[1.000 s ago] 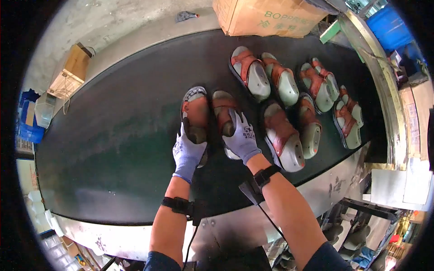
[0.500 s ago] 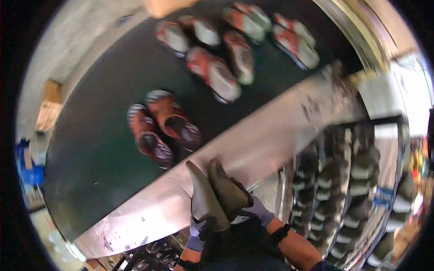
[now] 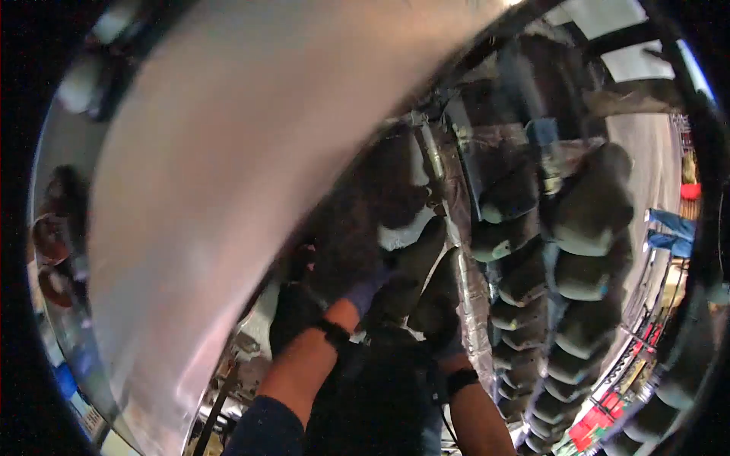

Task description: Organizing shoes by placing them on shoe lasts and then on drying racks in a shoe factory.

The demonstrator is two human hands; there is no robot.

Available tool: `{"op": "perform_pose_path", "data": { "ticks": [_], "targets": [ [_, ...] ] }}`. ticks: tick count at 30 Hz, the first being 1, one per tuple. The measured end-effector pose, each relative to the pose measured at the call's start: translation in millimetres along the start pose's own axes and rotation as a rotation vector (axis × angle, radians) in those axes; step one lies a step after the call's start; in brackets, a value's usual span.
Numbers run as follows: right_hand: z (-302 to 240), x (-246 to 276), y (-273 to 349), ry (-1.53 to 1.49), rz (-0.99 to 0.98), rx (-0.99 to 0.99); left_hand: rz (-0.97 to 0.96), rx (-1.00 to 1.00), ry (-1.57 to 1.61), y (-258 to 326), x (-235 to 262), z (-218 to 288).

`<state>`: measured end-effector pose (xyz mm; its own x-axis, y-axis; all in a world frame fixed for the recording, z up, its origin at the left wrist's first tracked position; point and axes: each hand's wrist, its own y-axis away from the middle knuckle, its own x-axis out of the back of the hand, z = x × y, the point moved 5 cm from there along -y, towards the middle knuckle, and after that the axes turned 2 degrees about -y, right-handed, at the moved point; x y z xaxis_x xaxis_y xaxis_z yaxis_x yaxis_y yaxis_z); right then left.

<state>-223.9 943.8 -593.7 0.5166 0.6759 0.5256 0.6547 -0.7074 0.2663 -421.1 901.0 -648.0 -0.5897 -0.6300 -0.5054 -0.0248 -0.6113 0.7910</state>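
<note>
both gloved hands are low under the blurred metal table edge (image 3: 228, 190), left hand (image 3: 372, 285) and right hand (image 3: 441, 319) each closed on a dark shoe last (image 3: 414, 262), long axes pointing up and away, side by side, while the rack of dark lasts (image 3: 578, 251) lies to the right, nearer the right hand.
</note>
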Motion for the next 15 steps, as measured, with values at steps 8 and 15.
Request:
{"op": "perform_pose_path", "data": {
  "ticks": [8,15],
  "targets": [
    [246,-2,-130,-0.053,0.394,-0.308,-0.066,-0.566,-0.952,-264,-109,26],
    [183,-37,-137,-0.080,0.318,-0.372,-0.042,-0.796,-0.729,-297,-54,6]
  ]
}}
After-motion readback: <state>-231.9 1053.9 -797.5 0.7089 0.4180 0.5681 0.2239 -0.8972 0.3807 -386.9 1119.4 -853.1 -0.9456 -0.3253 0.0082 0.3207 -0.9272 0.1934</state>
